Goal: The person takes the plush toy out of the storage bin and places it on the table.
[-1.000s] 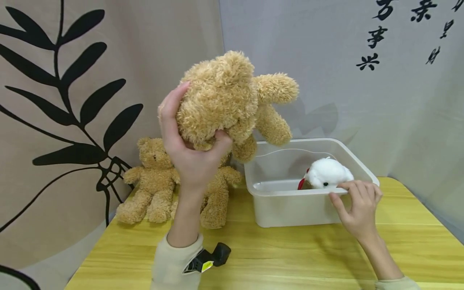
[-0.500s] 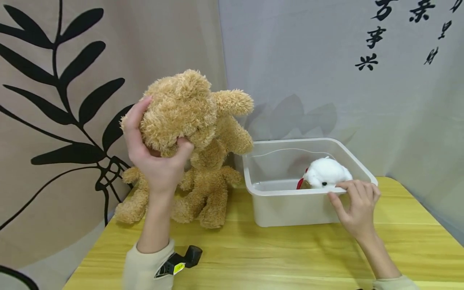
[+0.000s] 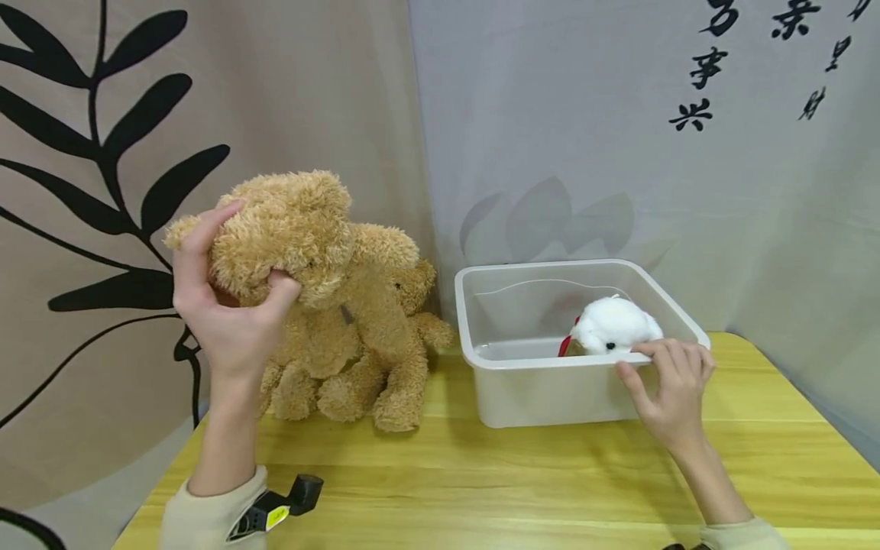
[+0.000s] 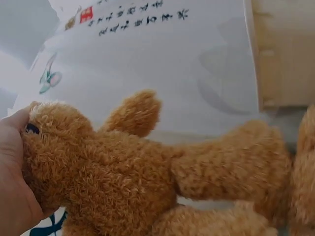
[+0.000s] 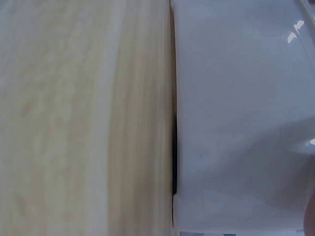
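Note:
My left hand [image 3: 230,321] grips a tan teddy bear [image 3: 285,233] by its head, raised above the left part of the table. In the left wrist view, the bear's dark eye lies beside my thumb, and its body [image 4: 128,172] stretches rightward. Behind it, a similar teddy bear [image 3: 406,367] sits on the table; another is mostly hidden. My right hand [image 3: 670,389] pinches the front rim of a white plastic bin [image 3: 550,393], fingers over the edge and thumb outside. Inside the bin lies a white plush toy [image 3: 612,325] with a bit of red beside it.
The wooden table [image 3: 467,481] carries the bears at left and the bin at right. Cloth backdrops [image 3: 522,114] with printed leaves and characters hang close behind. A small black camera [image 3: 285,504] sticks out from my left sleeve.
My left hand has carried the teddy bear left and downward, from beside the bin to in front of the sitting bears. The right hand stays on the bin's rim.

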Motion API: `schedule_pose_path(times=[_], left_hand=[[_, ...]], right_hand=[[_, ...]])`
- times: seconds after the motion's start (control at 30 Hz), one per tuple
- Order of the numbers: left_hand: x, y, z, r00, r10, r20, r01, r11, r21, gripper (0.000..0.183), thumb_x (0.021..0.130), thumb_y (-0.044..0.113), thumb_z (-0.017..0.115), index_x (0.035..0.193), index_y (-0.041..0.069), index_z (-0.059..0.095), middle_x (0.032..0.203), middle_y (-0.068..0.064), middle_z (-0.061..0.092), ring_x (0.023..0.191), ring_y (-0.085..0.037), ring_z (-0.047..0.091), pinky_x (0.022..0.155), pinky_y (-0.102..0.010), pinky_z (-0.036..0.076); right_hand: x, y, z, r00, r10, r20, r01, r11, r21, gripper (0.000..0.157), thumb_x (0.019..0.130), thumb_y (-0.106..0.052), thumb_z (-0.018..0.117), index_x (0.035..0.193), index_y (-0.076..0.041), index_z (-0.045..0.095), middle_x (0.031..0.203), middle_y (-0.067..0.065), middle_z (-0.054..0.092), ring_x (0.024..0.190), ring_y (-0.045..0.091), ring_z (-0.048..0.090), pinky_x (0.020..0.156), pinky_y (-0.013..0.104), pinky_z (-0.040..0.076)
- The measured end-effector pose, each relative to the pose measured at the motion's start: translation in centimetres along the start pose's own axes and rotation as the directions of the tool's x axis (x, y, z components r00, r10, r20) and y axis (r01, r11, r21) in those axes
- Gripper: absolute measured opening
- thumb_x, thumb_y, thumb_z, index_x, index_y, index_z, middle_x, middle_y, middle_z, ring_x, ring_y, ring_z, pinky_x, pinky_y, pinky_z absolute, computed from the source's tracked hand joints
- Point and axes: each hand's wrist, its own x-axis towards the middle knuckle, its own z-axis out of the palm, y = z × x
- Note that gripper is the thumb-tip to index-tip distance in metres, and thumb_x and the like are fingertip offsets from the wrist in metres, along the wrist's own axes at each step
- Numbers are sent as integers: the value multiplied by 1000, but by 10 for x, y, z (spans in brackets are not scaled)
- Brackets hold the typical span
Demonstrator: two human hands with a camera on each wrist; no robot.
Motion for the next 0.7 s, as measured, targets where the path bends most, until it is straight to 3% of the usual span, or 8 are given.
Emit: schedule_pose_path(times=[0.2,0.33,0.47,0.57,0.7], left_hand=[[6,-1,-18,994,-23,103,9,992,129,54,63,4,59,115,-10,63,117,0,66,108,-18,54,90,-26,45],[5,-12,-33,976,-99,196,45,964,261,56,62,1,59,118,-1,69,114,12,63,104,-11,51,84,-24,41],[3,-21,-46,936,-228,270,114,918,379,64,61,-6,63,122,10,71,109,17,59,100,-8,47,81,-26,37],[1,-26,-56,890,-322,323,160,883,440,66,62,-8,64,124,15,70,110,15,57,101,-9,46,82,-29,35],[-2,-36,-72,831,-416,368,192,836,513,63,65,-5,63,125,16,69,118,3,57,109,-16,46,86,-39,34]], right_hand=[[0,1,-1,1000,4,7,-4,1000,2,64,98,-56,56,86,7,63,84,21,60,80,39,39,99,35,12],[0,2,-1,1000,9,11,-9,1000,1,65,98,-57,56,86,7,62,83,21,59,81,39,39,99,35,12],[-1,2,-1,1000,15,8,-15,1000,1,66,97,-58,56,86,7,63,83,21,59,81,40,40,99,35,12],[0,0,0,1000,16,5,-16,1000,3,66,97,-58,56,86,7,63,82,21,58,81,40,40,99,35,11],[1,-2,0,1000,11,-7,-11,1000,8,67,97,-58,56,86,7,62,82,21,58,81,40,40,98,35,11]])
